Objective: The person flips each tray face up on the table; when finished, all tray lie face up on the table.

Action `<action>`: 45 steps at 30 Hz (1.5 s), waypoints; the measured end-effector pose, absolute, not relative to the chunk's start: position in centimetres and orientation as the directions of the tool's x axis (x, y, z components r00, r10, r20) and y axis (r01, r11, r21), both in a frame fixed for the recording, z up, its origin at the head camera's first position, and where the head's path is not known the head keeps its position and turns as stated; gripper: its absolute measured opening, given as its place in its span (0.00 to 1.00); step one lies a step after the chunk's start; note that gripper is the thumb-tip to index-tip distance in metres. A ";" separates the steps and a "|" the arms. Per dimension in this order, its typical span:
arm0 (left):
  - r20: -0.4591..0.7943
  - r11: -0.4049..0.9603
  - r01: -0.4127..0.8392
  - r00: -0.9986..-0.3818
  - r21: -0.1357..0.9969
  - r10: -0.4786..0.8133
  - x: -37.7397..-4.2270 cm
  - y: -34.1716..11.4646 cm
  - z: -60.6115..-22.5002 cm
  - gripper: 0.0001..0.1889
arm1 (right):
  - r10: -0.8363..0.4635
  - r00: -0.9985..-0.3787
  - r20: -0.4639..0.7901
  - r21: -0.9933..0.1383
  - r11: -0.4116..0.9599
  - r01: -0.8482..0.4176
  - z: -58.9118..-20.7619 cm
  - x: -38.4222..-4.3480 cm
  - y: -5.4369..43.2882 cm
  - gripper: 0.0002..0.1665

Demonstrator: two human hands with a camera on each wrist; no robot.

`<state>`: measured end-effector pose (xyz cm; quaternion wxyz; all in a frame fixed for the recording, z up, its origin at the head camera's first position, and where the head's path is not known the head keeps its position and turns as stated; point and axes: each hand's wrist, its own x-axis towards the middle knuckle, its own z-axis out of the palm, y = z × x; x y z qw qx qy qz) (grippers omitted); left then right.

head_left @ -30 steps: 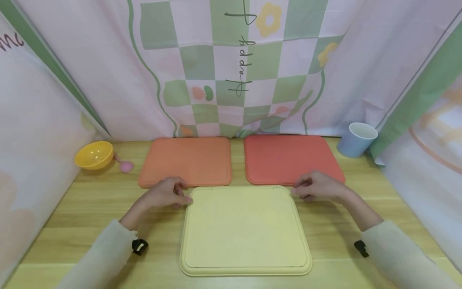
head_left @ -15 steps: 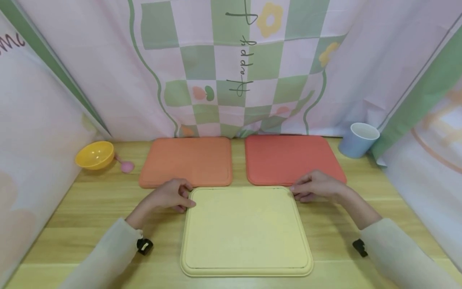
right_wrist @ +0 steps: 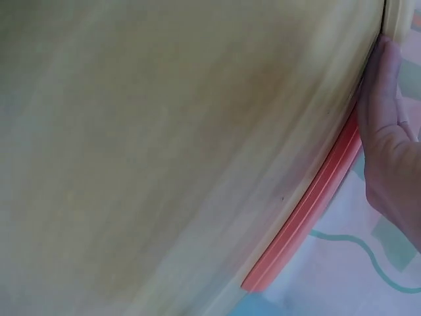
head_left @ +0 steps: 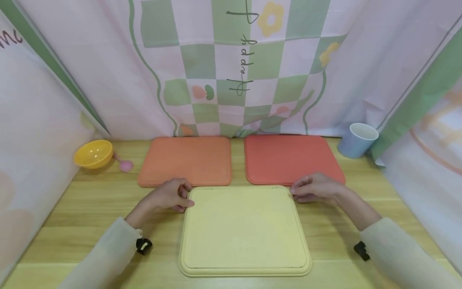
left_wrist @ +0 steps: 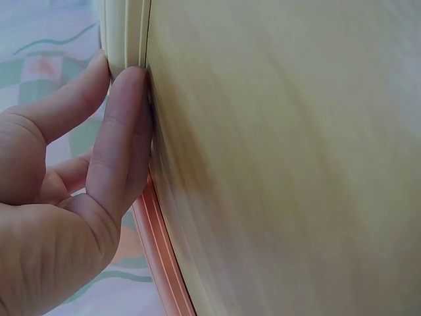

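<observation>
A pale yellow rectangular board (head_left: pixel 245 230) with a rounded rim lies flat on the wooden table, in front of the person. The left hand (head_left: pixel 171 194) pinches its far left corner. That thumb (head_left: pixel 187 202) laps over the rim, while the fingers (left_wrist: pixel 118 131) press at the side, down by the tabletop. At the far right corner the right hand (head_left: pixel 315 188) holds the rim between thumb and bent fingers. In the right wrist view, the fingers (right_wrist: pixel 383 85) reach the board's edge (right_wrist: pixel 396 20); the thumb is mostly hidden there.
Behind it lie an orange board (head_left: pixel 189 158) and a red board (head_left: pixel 288 158), close to the far edge. A yellow bowl (head_left: pixel 94 154) and a pink spoon (head_left: pixel 125 165) are at the left. A blue cup (head_left: pixel 356 140) stands at the back right. Patterned curtains (head_left: pixel 231 60) enclose the table.
The left hand has shifted slightly right, and its thumb has come over the yellow board's rim. The right hand's fingers have closed in a little at the corner. The boards stay put.
</observation>
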<state>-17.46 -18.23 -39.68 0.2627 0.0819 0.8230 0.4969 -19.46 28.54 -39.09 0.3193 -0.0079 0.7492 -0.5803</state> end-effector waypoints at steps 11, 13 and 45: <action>-0.344 0.457 -0.125 -0.832 0.881 0.435 -17.6 -18.7 -39.9 0.28 | -0.379 -0.796 -0.472 -0.870 0.344 0.353 -38.2 -19.4 27.9 0.28; -0.347 0.452 -0.132 -0.832 0.882 0.433 -17.7 -18.8 -40.0 0.28 | -0.377 -0.798 -0.469 -0.871 0.346 0.349 -37.9 -19.5 27.9 0.27; -0.294 0.139 -0.259 -0.845 0.956 0.446 -18.2 -19.7 -40.5 0.24 | -0.242 -0.911 -0.334 -0.901 0.365 0.234 -36.1 -20.4 25.7 0.31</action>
